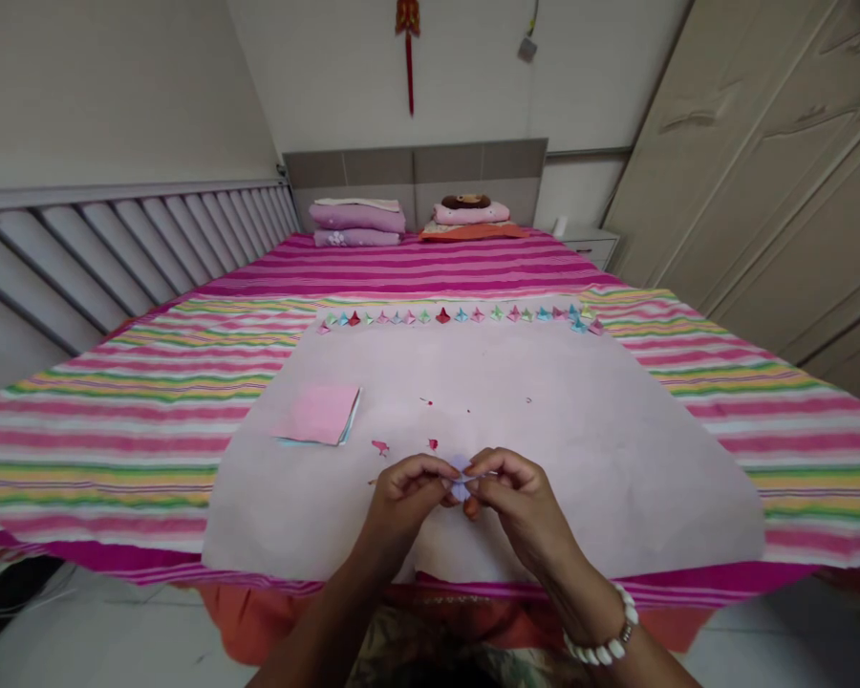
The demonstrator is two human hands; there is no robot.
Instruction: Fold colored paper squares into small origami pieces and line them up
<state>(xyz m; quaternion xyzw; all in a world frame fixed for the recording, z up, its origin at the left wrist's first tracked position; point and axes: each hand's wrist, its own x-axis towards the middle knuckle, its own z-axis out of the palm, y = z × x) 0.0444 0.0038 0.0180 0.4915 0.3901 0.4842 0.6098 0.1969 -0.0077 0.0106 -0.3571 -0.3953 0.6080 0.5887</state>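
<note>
Because small and thin, apparently, held from both sides at once: see lilac paper [461, 493] pinched between left hand [408, 492] and right hand [520, 492], just in from the middle of the near edge of the pale sheet [652, 459] spread on the bed [222, 284]. Clamped on it with the fingers [430, 466] of both hands, tips close together, probably to keep creases lined up; exact fold too small to tell. Cannot tell whether lifted off or touching the sheet. Note stack of square papers [322, 414], pink on top, toward the left edge, likely put there for easy reach without crowding the pinch. Note row of folded pieces [442, 315] along the far edge, mixed colours, clustered at the far right corner, likely parked there out of the way of the forearms. Red scraps [379, 446] loose just beyond the left hand, easy to brush by accident, plus tiny bits mid-sheet. For moving, widest room to the right of the right hand, out to the right edge; also a broad band short of the row. Tighter toward the left edge, with stack and scraps there. Least room back toward the near edge, crossed by both forearms, with white bracelet [606, 631] on the right wrist.
</note>
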